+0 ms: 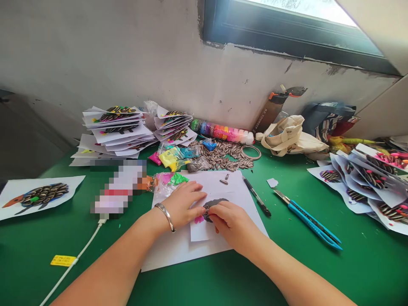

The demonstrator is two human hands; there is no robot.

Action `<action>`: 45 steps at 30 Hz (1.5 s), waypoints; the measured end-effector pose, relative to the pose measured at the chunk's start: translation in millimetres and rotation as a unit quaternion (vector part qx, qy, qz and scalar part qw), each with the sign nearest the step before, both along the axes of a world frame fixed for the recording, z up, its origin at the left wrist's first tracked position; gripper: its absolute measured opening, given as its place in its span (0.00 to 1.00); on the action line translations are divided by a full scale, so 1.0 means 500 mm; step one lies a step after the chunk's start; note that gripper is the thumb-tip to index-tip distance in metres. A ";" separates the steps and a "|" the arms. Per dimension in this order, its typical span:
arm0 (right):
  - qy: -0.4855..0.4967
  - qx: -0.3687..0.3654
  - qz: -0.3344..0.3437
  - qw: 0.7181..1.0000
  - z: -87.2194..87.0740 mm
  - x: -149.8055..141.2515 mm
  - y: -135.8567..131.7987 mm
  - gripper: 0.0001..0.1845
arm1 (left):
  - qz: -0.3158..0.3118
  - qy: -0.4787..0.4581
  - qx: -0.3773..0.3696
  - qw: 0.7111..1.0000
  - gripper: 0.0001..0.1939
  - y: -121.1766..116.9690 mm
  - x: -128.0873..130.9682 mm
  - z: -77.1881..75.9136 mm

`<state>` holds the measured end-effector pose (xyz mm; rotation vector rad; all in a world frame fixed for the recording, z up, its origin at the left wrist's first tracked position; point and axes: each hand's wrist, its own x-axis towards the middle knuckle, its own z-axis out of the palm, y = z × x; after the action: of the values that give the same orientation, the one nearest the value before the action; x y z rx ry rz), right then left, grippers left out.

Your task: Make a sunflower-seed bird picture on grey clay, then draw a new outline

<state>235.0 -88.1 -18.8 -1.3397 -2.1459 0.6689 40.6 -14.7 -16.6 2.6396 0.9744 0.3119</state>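
A small white card (204,233) bears a flat black patch (220,200), apparently modelling clay, with a bit of pink clay (199,219) at its left. My left hand (181,204), wearing a silver bangle, rests over the card's left side with fingers apart, its thumb tip by the black patch. Over the patch's right part, my right hand (234,223) pinches a striped sunflower seed (207,208) against it; the fingers partly hide the seed. Under the card lies a larger white sheet (168,258), where a few loose seeds (224,182) lie near the top.
A black pen (256,196) and a blue utility knife (310,222) lie right. Behind are piled sunflower seeds (223,154), clay bags (172,158), clay tubs (223,132) and a bottle (270,111). Stacked seed pictures (119,136) stand left, more cards (366,182) right. A white cable (81,250) crosses the left.
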 end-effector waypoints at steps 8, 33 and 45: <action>-0.042 0.044 -0.010 0.998 -0.018 -0.009 0.000 0.12 | 0.010 0.021 -0.007 1.000 0.16 -0.008 0.009 0.014; -0.052 0.033 -0.014 0.998 -0.010 0.003 -0.002 0.14 | 0.058 -0.082 0.002 0.995 0.16 0.010 -0.011 0.013; -0.104 0.095 0.006 0.990 -0.018 0.005 -0.002 0.13 | 0.050 -0.104 0.178 0.977 0.14 -0.012 -0.003 0.057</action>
<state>237.8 -89.3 -27.6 -1.3441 -2.3161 0.3287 38.8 -20.9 12.0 2.7959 1.0648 0.8413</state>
